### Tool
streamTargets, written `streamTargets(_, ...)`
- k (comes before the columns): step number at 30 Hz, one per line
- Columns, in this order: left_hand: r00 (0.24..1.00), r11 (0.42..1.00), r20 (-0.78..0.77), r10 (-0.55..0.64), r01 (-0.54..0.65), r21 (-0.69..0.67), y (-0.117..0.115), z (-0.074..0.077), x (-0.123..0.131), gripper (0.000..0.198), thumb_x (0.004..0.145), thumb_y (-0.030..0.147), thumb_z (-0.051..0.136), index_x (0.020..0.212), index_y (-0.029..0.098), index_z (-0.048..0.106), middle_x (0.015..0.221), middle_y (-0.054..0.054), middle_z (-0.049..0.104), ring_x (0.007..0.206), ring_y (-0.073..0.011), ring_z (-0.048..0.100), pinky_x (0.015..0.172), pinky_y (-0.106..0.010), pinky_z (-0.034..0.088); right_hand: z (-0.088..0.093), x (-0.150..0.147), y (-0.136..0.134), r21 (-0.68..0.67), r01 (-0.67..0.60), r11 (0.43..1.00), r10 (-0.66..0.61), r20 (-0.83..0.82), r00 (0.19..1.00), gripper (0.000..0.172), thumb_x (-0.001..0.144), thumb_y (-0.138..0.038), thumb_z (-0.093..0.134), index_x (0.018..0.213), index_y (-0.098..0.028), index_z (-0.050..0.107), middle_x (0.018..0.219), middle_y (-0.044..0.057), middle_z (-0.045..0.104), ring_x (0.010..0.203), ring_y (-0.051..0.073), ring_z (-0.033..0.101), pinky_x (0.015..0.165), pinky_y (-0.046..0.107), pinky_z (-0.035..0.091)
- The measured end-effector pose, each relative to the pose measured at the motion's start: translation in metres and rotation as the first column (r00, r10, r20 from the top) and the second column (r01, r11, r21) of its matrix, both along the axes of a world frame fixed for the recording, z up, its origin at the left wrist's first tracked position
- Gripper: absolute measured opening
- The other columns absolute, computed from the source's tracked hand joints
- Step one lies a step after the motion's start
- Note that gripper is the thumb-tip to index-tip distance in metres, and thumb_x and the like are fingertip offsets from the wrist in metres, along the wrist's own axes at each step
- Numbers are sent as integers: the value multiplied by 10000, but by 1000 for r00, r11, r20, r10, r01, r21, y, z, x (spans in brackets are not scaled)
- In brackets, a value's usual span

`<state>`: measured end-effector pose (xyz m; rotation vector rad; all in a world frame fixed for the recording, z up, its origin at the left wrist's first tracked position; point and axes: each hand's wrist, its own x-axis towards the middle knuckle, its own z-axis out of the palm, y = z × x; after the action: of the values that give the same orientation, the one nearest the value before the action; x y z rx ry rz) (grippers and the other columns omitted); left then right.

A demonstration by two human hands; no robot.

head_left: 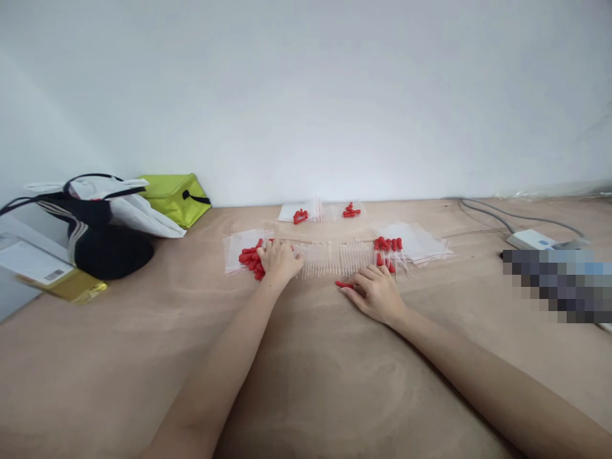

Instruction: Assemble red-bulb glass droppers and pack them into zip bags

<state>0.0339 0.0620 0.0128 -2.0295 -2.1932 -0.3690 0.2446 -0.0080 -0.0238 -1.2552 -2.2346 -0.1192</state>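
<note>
My left hand rests with curled fingers on a pile of small red caps lying on clear plastic bags. What its fingers grip is hidden. My right hand lies on the wooden table, fingertips pinching a single red cap. Between the hands runs a row of thin clear tubes. Another group of red caps sits just beyond my right hand, beside a stack of clear bags.
Two small bags with red caps lie near the wall. A black and white bag, a green pouch and a box stand at the left. A white power adapter with cable lies at the right.
</note>
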Motion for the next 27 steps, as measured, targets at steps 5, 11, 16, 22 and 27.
streamTargets(5,998,998,-24,60,-60,-21,5,5,-10,261,696,371,484,813,205,648,950,-120,575,959,-307,453,790,-436,305,-5,0,2,-3,3,1000,-3,0,1000,263,818,-373,456,712,-171,586,679,33,571,708,159,471,665,287,252)
streamTargets(11,991,997,-110,74,-75,-5,6,0,-12,299,703,378,465,809,187,668,987,-146,548,972,-311,419,787,-434,291,-3,0,1,18,-4,1000,4,5,1000,262,825,-360,445,700,-172,578,667,34,566,694,153,465,658,287,248)
streamTargets(16,986,996,-142,86,-82,33,4,1,-13,321,721,381,444,811,173,671,996,-159,542,974,-315,411,782,-431,294,-2,0,1,5,-1,1000,1,6,1000,252,822,-354,449,696,-174,572,671,36,567,695,159,466,656,290,252)
streamTargets(22,985,994,-141,102,-106,-20,6,2,-14,361,730,385,433,838,133,666,998,-187,544,980,-339,410,779,-456,307,-1,1,0,-15,-4,1000,4,1,1000,248,825,-353,447,716,-176,582,678,41,572,712,167,466,667,295,257)
streamTargets(27,981,981,-94,168,-176,-83,10,1,-16,379,723,395,434,859,119,655,1026,-193,528,991,-342,407,794,-450,320,-1,1,1,-31,-12,999,12,-6,1000,244,824,-356,451,726,-177,584,693,41,581,712,166,463,673,296,257)
